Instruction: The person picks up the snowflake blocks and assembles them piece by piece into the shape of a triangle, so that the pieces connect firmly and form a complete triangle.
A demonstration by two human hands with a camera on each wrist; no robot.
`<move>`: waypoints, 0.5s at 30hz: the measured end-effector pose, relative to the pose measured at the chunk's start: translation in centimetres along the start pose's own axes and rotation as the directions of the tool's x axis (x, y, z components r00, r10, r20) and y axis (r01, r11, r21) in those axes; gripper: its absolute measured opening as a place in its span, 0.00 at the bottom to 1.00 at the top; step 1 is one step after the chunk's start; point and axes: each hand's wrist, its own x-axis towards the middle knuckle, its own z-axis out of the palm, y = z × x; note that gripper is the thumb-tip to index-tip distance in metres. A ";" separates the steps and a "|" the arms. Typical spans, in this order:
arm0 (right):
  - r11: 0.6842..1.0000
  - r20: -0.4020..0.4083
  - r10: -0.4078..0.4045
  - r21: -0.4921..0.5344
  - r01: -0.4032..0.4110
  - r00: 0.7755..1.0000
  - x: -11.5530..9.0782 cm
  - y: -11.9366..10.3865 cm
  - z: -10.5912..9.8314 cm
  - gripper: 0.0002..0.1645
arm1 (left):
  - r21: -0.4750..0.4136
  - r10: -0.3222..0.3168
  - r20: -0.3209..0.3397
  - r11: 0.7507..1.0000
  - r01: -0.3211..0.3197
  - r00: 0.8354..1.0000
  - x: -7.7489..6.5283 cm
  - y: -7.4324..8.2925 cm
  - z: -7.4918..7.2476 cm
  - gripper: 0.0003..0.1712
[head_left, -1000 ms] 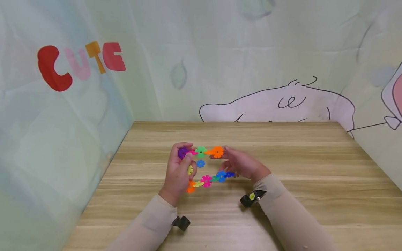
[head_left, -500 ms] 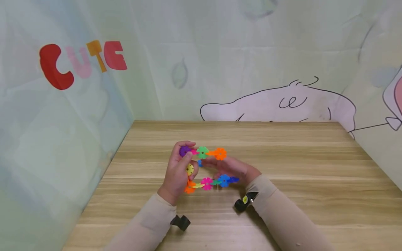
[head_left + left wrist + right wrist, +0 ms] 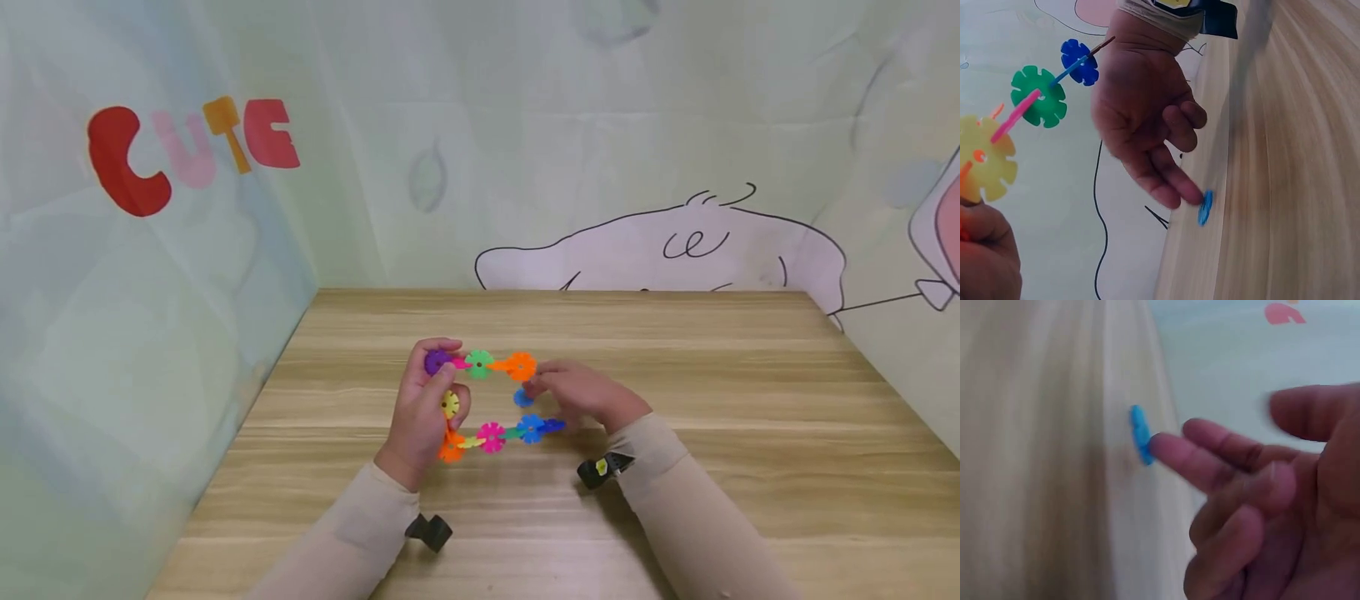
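My left hand [image 3: 420, 417] grips a chain of flower-shaped interlocking plastic discs, bent like a C. Its upper arm has purple, pink, green [image 3: 478, 364] and orange discs. Below run orange, yellow, pink [image 3: 491, 437], teal and blue ones, with a dark brown piece at the end in the left wrist view. A loose blue disc [image 3: 522, 397] lies flat on the table between the two arms of the chain. Two outstretched fingertips of my right hand [image 3: 588, 396] touch that disc [image 3: 1141, 435]; the thumb stands apart and the other fingers are bent.
A wood-grain table [image 3: 750, 367] lies under both hands. Behind it and to the left hangs a printed cloth [image 3: 420, 125] with cartoon drawings and coloured letters. A small black camera [image 3: 430, 532] sits at the left wrist.
My right hand reached left to the loose blue disc, then drew back right. The disc has slid right along the table with the fingertips. My left hand and the chain stayed nearly still.
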 end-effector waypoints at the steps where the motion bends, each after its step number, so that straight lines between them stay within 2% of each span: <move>1: 0.999 -0.023 -0.008 -0.032 0.007 1.000 0.0 0.0 -0.1 0.19 | 0.004 -0.001 -0.001 1.000 0.001 1.000 0.0 0.0 0.0 0.15; 3: 0.995 -0.044 -0.015 -0.095 0.011 0.999 0.1 0.1 -0.3 0.15 | 0.007 -0.006 -0.003 1.000 0.006 1.000 0.0 0.0 -0.1 0.15; 7: 0.981 -0.029 -0.008 -0.194 0.003 1.000 0.0 0.2 0.1 0.18 | -0.008 -0.008 -0.003 1.000 0.008 1.000 0.0 0.0 -0.1 0.15; 15: 0.945 -0.063 -0.014 -0.326 -0.007 0.998 -0.3 -0.3 1.0 0.12 | -0.033 0.011 -0.007 0.999 -0.012 1.000 -0.1 -0.1 0.0 0.14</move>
